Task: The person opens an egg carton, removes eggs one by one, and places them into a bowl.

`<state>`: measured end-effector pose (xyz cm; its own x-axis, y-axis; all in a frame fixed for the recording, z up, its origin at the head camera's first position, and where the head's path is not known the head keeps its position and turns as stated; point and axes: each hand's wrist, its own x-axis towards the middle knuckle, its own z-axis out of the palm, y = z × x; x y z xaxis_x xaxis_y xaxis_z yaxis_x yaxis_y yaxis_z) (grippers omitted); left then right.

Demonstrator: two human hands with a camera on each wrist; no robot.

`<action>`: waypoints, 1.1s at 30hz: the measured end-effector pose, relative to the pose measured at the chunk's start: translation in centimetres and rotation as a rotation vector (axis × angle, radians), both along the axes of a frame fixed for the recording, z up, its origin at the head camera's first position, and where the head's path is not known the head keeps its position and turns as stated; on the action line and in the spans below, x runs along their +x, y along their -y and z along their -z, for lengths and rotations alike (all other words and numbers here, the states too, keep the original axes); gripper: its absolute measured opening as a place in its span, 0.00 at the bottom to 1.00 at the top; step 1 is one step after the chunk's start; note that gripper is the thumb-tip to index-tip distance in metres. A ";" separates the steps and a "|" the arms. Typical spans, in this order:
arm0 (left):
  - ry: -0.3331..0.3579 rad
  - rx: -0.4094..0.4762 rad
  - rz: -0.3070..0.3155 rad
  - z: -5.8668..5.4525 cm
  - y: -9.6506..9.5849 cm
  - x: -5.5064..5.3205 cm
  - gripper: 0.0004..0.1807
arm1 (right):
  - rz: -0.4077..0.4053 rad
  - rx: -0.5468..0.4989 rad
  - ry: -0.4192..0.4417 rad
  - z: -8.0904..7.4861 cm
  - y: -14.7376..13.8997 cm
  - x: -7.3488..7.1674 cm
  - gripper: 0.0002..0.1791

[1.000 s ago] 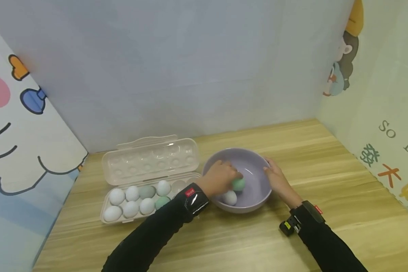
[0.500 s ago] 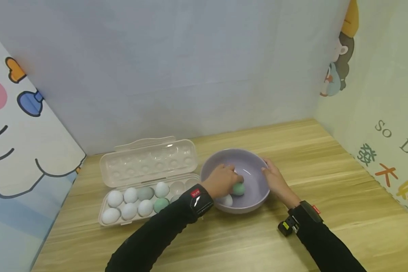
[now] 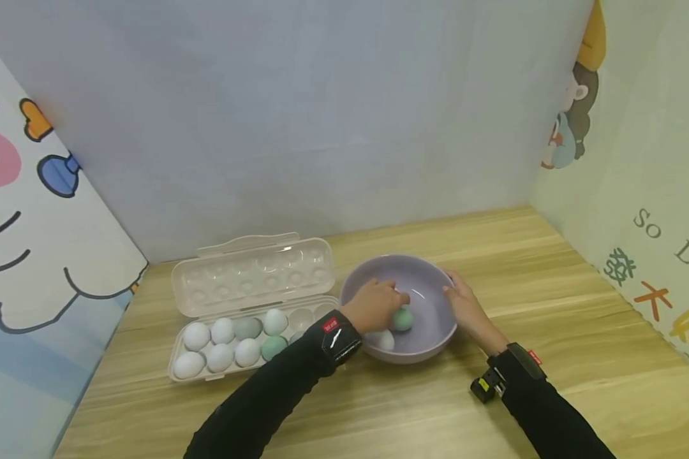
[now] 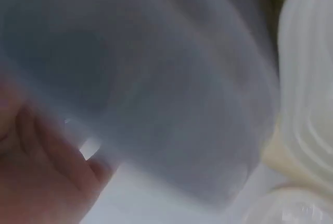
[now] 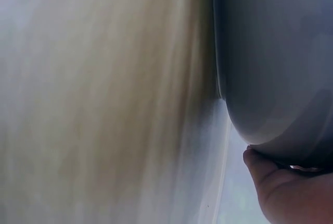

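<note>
My left hand (image 3: pixel 374 306) reaches down into a lilac bowl (image 3: pixel 436 338), its fingers bent. Just below the fingertips sits a green egg (image 3: pixel 402 319) on the bowl's inside. A white egg (image 3: pixel 385 340) lies nearer me, partly covered by the hand. The fingertips point away, and whether they grip something is hidden. My right hand (image 3: pixel 472 311) holds the bowl's right rim, with the thumb on the near side. In the right wrist view, the thumb and fingers (image 5: pixel 291 193) press against the bowl wall (image 5: pixel 270 67). The left wrist view is blurred around the left hand (image 4: pixel 47 166).
Left of the bowl stands an open clear egg carton (image 3: pixel 208 375) with several white, grey-green and green eggs in its left part. Its lid (image 3: pixel 252 277) leans back toward the grey backdrop (image 3: pixel 321 127). The carton's right end is close to the bowl and partly behind the left forearm.
The green egg, earlier right against my left fingertips, now sits slightly apart below them. My left hand has shifted only slightly. The right hand keeps its hold on the rim.
</note>
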<state>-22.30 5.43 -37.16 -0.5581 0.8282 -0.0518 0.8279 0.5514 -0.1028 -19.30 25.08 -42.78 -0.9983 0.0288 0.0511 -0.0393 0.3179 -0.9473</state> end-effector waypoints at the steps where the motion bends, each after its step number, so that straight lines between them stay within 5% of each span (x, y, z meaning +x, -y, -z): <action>1: 0.009 0.011 -0.012 -0.4 0.3 0.1 0.20 | 0.000 0.006 0.003 0.0 0.0 0.0 0.22; 7: 0.042 0.171 -0.044 -3.5 4.4 0.2 0.21 | -0.007 0.037 0.009 0.0 0.0 0.2 0.22; 11: 0.052 0.291 -0.060 -4.2 8.5 0.0 0.19 | -0.017 0.036 0.004 -0.2 0.0 0.3 0.23; 17: 0.271 0.244 -0.213 -3.4 13.1 0.5 0.22 | -0.014 0.051 0.015 -0.3 0.1 0.3 0.23; 23: 0.466 0.156 -0.319 -1.7 14.6 1.5 0.27 | -0.016 0.055 0.004 -0.4 0.1 0.2 0.22; 33: 0.437 0.192 -0.207 0.1 15.2 1.6 0.19 | -0.023 0.047 0.010 -0.5 0.3 0.2 0.23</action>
<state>-20.69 -9.79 -37.26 -0.6713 0.7202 -0.1749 0.6426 0.6832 0.3469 -19.07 24.79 -42.30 -0.9991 0.0035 0.0418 -0.0377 0.3612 -0.9317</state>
